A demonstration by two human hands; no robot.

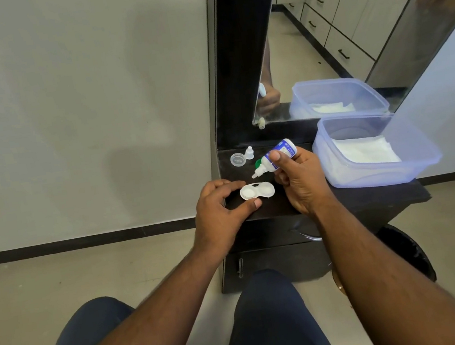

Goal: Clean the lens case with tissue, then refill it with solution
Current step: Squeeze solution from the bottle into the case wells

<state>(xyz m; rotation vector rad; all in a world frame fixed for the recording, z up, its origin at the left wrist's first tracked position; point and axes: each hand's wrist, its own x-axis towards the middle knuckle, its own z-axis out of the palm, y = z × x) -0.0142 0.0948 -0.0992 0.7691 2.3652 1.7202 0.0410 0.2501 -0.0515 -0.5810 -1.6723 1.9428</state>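
A dark shelf (pixel 371 195) under a mirror (pixel 345 21) carries everything. At its 3 o'clock end sits a clear tub (pixel 414 165) with white tissue (pixel 365 151) inside. At 11 o'clock lie a round lid (pixel 238 159) and a small cap (pixel 249 153), touching or nearly so.

The right hand (pixel 298 179) is closed round the bottle (pixel 274 158), thumb across its body, nozzle tilted down toward 8 o'clock and hanging just above the case (pixel 257 191). The left hand (pixel 219 206) is half open, finger and thumb curved round the case's 9 o'clock end; whether they press on it I cannot tell.

The case lies flat near the shelf's front edge, both wells open and pale. It looks light, stiff and smooth, likely to skid or tip if nudged, so pinching its rim at the end seems wisest. The bottle is probably soft-walled, so a gentle squeeze at mid-body should do.
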